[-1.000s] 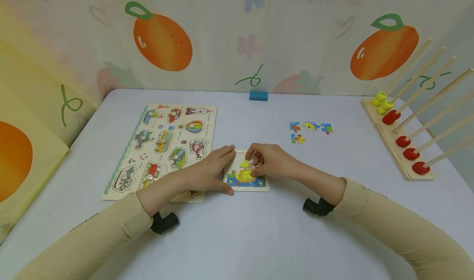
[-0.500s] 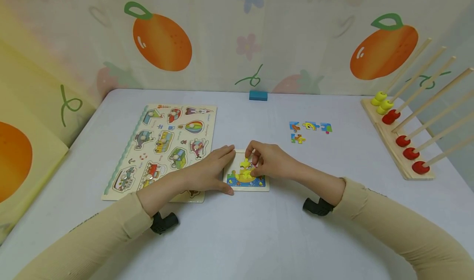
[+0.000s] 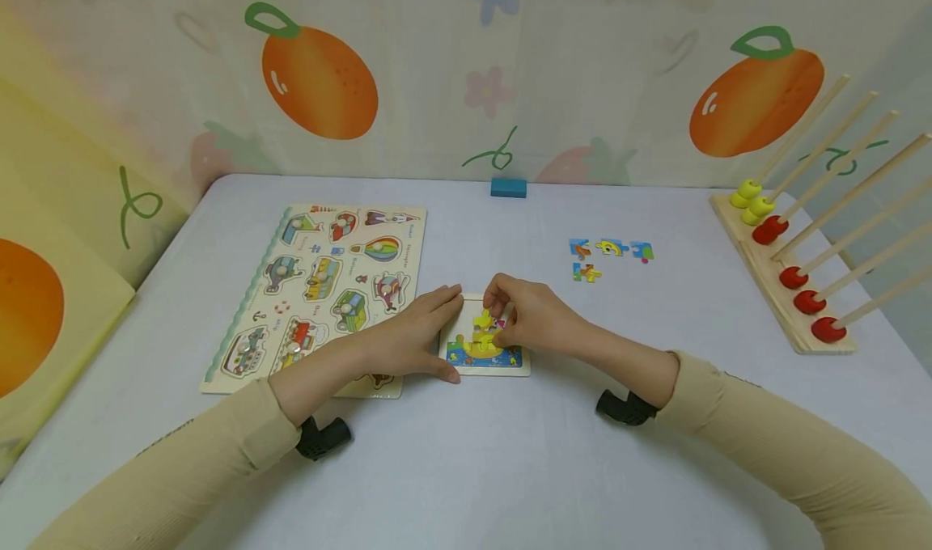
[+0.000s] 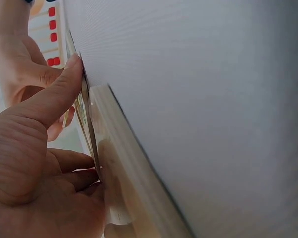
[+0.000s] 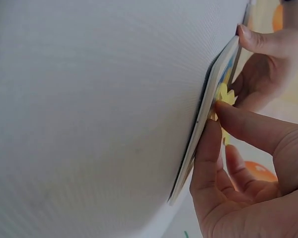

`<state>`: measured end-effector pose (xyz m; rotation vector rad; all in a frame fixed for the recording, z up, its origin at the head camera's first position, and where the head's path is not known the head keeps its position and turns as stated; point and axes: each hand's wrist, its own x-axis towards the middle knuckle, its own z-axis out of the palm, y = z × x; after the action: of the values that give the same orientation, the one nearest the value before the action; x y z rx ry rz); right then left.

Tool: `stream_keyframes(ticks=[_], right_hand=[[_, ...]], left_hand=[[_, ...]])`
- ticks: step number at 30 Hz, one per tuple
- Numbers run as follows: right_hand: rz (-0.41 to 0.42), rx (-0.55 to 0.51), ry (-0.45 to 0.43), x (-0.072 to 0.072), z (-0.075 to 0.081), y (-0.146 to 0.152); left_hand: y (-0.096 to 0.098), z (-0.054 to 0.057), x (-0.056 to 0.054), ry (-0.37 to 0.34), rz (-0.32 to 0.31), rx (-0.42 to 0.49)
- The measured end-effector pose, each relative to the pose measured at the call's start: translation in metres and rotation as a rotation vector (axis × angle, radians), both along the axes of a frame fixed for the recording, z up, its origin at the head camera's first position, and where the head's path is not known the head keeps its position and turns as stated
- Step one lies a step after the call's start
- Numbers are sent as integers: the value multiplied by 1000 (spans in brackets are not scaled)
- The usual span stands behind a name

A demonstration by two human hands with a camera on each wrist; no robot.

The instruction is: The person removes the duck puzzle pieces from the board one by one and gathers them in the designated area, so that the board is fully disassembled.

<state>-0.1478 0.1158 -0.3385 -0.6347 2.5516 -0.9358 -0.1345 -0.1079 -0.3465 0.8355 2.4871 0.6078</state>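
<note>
A small jigsaw tray (image 3: 455, 323) lies flat at the middle of the table, its lower part filled with blue, green and yellow pieces. My left hand (image 3: 408, 340) rests against its left side, fingers extended at the upper left and thumb at the near corner. From the right, my right hand (image 3: 539, 315) pinches a yellow jigsaw piece (image 3: 483, 321) over the tray's picture. In the right wrist view this jigsaw piece (image 5: 227, 94) stands out from the tray surface, beside thumb and fingertip. The right fingers hide the tray's upper right part.
Several loose jigsaw pieces (image 3: 612, 247) lie behind and right of the tray. A large vehicle peg puzzle (image 3: 408, 243) lies to the left, partly under my left forearm. A wooden bead rack (image 3: 772, 283) stands far right, and a blue block (image 3: 508, 188) at the back edge.
My right hand has risen very slightly at the knuckles, and the yellow jigsaw piece has shifted a little, showing more of the pink patch beside it. My left hand stays still.
</note>
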Motion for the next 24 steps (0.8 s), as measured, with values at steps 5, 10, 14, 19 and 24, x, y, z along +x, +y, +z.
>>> stream_keyframes(ticks=[5, 10, 14, 19, 24], right_hand=[[-8, -15, -3, 0, 0, 1], [-11, -39, -7, -1, 0, 2], [-21, -46, -9, -1, 1, 1], [-37, -86, -68, -2, 1, 0], [-54, -149, -149, -3, 1, 1]], left_hand=[[0, 0, -1, 9, -8, 4], [-1, 0, -1, 19, -12, 2], [-1, 0, 0, 15, -8, 0], [-1, 1, 0, 2, -2, 0], [0, 0, 0, -1, -1, 5]])
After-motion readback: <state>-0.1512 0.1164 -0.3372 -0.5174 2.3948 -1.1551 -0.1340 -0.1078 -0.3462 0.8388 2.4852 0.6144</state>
